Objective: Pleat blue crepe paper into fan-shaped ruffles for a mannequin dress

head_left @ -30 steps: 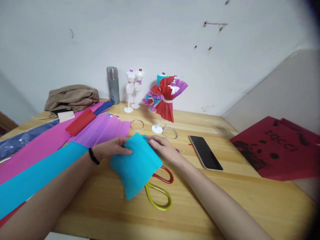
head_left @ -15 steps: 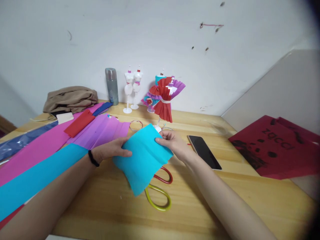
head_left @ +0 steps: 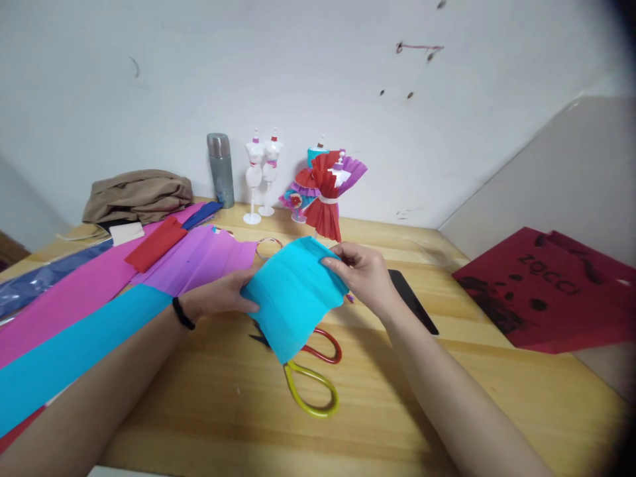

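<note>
A piece of turquoise crepe paper (head_left: 295, 291) is stretched between my two hands above the table. My left hand (head_left: 231, 293) grips its left edge, the thumb on top and the other fingers hidden beneath. At the upper right corner, my right hand (head_left: 360, 271) pinches the paper between thumb and fingers. Below the sheet lies a pair of scissors (head_left: 318, 391) with one yellow and one red handle loop; the paper covers part of the blades. Just behind stands a small white mannequin (head_left: 325, 212) dressed in pleated red and purple paper.
Long crepe paper strips (head_left: 89, 324) in turquoise, pink and purple spread over the left side. A phone (head_left: 412, 301) lies right, partly behind my forearm, near a red paper bag (head_left: 541, 291). Along the wall stand a flask (head_left: 220, 171), bare mannequins (head_left: 253, 175) and a brown cloth (head_left: 139, 199).
My right hand has moved a little right and up with its corner of the paper. The sheet's lower edge has risen, showing a scissor tip and more of the handles.
</note>
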Demonstrator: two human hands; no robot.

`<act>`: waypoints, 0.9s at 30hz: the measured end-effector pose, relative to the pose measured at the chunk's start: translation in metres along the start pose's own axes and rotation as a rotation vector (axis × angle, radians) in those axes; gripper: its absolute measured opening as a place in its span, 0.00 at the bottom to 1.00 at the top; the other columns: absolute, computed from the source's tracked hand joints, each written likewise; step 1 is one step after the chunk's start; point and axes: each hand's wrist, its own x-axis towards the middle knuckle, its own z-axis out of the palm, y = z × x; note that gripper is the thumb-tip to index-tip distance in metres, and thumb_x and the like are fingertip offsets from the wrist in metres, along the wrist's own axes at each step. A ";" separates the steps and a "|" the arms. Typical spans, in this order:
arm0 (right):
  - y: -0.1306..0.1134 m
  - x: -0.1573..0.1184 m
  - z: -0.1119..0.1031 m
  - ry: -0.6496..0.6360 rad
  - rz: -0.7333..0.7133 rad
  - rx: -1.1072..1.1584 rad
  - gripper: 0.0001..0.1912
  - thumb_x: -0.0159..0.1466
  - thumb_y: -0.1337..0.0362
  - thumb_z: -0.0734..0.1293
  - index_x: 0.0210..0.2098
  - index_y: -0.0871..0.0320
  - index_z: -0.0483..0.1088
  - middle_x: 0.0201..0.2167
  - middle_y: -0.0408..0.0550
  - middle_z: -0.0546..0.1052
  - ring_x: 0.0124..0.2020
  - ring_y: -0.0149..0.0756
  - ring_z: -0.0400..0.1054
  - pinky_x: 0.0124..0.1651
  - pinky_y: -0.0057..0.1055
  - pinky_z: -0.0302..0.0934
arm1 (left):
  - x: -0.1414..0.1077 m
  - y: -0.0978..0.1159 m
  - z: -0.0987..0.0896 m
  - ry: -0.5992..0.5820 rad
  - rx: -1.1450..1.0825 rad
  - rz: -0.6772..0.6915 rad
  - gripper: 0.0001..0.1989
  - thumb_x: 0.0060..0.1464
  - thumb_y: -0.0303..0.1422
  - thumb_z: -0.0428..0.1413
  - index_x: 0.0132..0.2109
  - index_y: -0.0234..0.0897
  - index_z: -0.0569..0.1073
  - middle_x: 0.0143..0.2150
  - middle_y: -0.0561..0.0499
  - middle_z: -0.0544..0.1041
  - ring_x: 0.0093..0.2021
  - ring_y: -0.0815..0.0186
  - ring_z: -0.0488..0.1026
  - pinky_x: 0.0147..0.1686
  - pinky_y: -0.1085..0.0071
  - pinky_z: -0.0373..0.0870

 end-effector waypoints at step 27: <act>-0.054 0.022 -0.028 0.117 -0.197 -0.065 0.06 0.57 0.59 0.68 0.27 0.54 0.75 0.23 0.43 0.75 0.25 0.34 0.64 0.28 0.31 0.55 | 0.041 0.051 0.005 0.253 0.039 0.027 0.17 0.40 0.34 0.66 0.40 0.35 0.77 0.36 0.49 0.81 0.35 0.59 0.77 0.34 0.66 0.74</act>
